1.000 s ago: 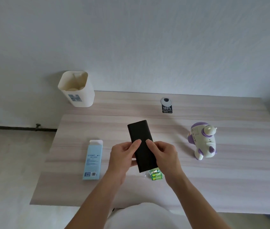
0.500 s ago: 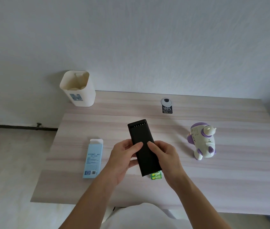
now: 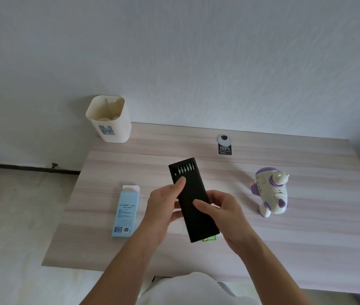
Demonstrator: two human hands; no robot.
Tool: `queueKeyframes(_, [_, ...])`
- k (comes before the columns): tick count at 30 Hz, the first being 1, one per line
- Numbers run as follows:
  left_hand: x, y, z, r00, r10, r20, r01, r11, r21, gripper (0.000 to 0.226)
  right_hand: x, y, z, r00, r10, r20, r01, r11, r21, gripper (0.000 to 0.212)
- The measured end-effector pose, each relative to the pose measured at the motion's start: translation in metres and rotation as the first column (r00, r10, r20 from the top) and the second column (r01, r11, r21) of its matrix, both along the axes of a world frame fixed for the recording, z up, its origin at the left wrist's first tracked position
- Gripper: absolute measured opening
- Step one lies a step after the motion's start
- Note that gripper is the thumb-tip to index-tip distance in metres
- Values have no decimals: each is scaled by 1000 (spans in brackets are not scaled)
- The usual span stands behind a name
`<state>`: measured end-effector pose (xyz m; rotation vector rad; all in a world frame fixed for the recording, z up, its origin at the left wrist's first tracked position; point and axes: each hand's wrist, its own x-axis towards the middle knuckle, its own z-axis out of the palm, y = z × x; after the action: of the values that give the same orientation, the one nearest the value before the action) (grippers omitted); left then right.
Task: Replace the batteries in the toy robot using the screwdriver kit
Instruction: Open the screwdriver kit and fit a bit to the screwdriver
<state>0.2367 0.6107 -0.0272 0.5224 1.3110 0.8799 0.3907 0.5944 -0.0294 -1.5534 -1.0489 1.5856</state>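
Above the table's middle I hold the black screwdriver kit (image 3: 193,205), a long flat case. My left hand (image 3: 163,208) grips its left side, thumb near the far end. My right hand (image 3: 223,212) grips its right side, thumb on the lid. At the far end the inner tray sticks out and shows a row of silver bits (image 3: 184,169). The white and purple toy robot (image 3: 271,192) stands upright on the table to the right. A green battery pack (image 3: 210,239) peeks out from under the case's near end.
A light blue box (image 3: 126,212) lies flat on the wooden table (image 3: 284,249), left of my hands. A cream bin (image 3: 108,119) stands at the far left corner. A round cable port with a black sticker (image 3: 224,144) is at the back.
The kit's inner tray has slid out at the far end, exposing the bits. My left thumb moved forward along the case, and the case now covers more of the green batteries.
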Motion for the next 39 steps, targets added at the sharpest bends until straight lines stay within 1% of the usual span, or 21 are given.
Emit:
queueKeyframes(2, [-2, 0, 1, 999, -5, -39, 7, 1000, 29, 30, -3, 3, 3, 999, 23, 27, -24, 1000, 10, 17])
queueKeyframes(5, [-6, 0, 3, 998, -38, -43, 41, 998, 57, 28, -8, 8, 8, 998, -10, 69, 9, 1000, 13, 40])
queueKeyframes(6, [-7, 0, 4, 997, -50, -51, 54, 996, 66, 27, -9, 9, 9, 995, -14, 98, 11, 1000, 27, 42])
queueKeyframes(8, [-8, -1, 4, 996, -67, -56, 72, 994, 81, 23, -8, 8, 9, 994, 19, 111, -25, 998, 55, 36])
queueKeyframes(12, [-11, -3, 4, 995, -96, -7, 96, 991, 89, 19, 0, 2, 5, 997, 78, -14, -78, 997, 28, 20])
queueKeyframes(15, [-11, -5, 3, 992, -94, 85, 88, 994, 66, 23, 0, -2, 5, 994, 50, -100, -53, 998, -22, 20])
queueKeyframes(17, [-8, -6, 4, 992, -71, 104, 66, 997, 51, 24, -6, -3, 6, 996, -8, -83, 5, 999, -45, 23])
queueKeyframes(19, [-4, -5, 7, 997, -37, 71, 34, 999, 32, 26, -11, 0, 6, 999, -54, 2, 54, 998, -15, 28])
queueKeyframes(21, [-2, -3, 8, 1000, -17, 19, 17, 1000, 24, 31, -14, 2, 6, 997, -58, 42, 56, 998, 34, 29])
queueKeyframes(23, [-4, -2, 8, 1000, -26, -17, 27, 999, 39, 29, -11, 2, 5, 999, -34, 10, 33, 998, 52, 27])
queueKeyframes(25, [-6, -3, 8, 999, -51, -13, 52, 997, 55, 22, -4, 1, 4, 999, 8, -44, -6, 999, 50, 21])
queueKeyframes(28, [-10, -2, 5, 996, -74, 52, 70, 996, 60, 20, 5, -1, 2, 985, 54, -163, -51, 998, 22, 20])
queueKeyframes(30, [-11, -2, 3, 992, -68, 105, 63, 997, 50, 21, 6, -2, 2, 982, 57, -182, -55, 998, 14, 22])
queueKeyframes(36, [-10, 3, -2, 969, -37, 243, 33, 999, 19, 26, -4, 2, 5, 996, -41, -85, 42, 999, 14, 24])
queueKeyframes(39, [-5, 3, 0, 922, -70, 380, 103, 992, -67, 43, -10, 2, 9, 996, -79, -49, 79, 997, 7, 23])
